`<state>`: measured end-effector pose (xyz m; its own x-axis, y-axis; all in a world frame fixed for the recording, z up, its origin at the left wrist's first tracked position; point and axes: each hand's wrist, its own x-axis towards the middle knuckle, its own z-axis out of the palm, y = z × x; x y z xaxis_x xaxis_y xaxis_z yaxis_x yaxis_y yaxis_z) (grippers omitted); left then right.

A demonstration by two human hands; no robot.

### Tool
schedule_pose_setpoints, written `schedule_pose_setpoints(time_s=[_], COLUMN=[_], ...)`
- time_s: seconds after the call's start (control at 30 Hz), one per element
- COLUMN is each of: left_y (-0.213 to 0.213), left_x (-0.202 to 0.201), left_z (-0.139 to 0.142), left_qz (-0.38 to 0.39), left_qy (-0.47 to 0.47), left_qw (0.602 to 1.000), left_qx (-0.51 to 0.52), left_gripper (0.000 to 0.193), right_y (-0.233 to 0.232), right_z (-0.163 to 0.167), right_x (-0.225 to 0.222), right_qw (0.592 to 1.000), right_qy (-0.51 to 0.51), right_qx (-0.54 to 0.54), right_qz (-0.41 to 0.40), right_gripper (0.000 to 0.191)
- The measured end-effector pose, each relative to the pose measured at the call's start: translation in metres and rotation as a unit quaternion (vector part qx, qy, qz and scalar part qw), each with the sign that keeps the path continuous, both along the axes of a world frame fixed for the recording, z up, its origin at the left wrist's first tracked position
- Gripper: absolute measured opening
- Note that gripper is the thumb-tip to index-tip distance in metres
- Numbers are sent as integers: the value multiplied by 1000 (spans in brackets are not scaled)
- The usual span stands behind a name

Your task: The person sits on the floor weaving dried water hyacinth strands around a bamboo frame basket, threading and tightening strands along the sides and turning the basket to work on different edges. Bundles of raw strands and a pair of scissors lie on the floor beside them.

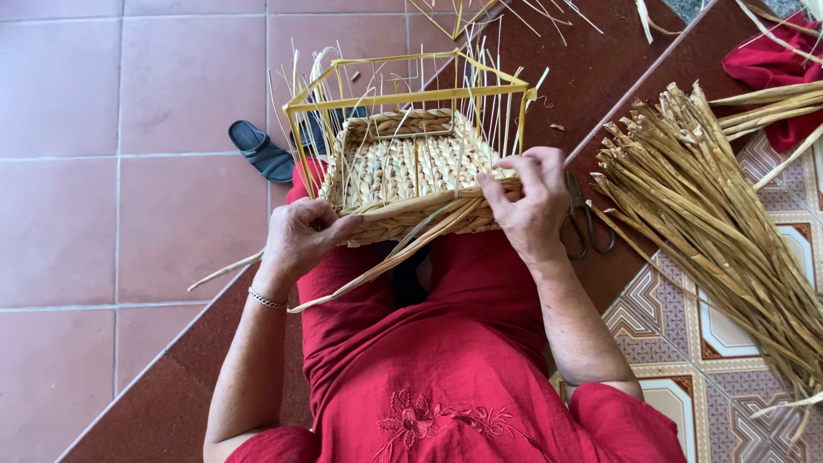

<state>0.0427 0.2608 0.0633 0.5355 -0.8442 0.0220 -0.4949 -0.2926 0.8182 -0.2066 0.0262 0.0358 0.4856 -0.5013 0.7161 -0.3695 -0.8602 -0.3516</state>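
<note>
You sit on a dark red step (600,77) that runs slantwise through the scene, with terracotta floor tiles (129,171) to the left and patterned tiles (729,343) to the right. On your lap, over your red dress (429,386), rests the half-woven basket (411,171), its straw weaving built on a yellow wire frame (403,96) with loose strands standing up around the rim. Your left hand (300,240) is closed on the basket's near left corner, and your right hand (531,201) grips the near right edge, fingers bent over the rim. Long loose strands (369,270) trail from the near side across your lap. Just right of your right hand lie scissors (587,223) on the step. A large bundle of dried straw (711,223) lies further right. A black sandal (261,150) sits on the floor, far left of the basket.
</note>
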Motion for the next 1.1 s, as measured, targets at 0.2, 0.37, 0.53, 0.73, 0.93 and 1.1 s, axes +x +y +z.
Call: schedule_pose_setpoints(time_s=[0.2,0.37,0.53,0.73,0.93,1.1], left_y=[0,2,1,0,-1,-1], left_x=[-2,-1,-1,-2,-1,-1], left_z=[-1,0,1,1,4,2], left_qz=[2,2,6,6,3,1], left_qy=[19,25,22,0,0,-1], left_qw=[1000,999,1000,1000,1000,1000], left_qx=[8,23,17,20,15,5], left_gripper=[31,30,29,31,30,33], right_y=[0,-2,-3,-3,24,29], right_z=[-11,-9,-4,10,28,29], right_x=[-9,-16,-15,-8,-3,20], right_qw=[978,973,984,986,983,990], right_qy=[-19,-19,20,-30,-48,39], right_qx=[209,224,176,158,144,71], right_qz=[21,51,26,38,103,118], right_gripper=[10,13,17,18,10,15])
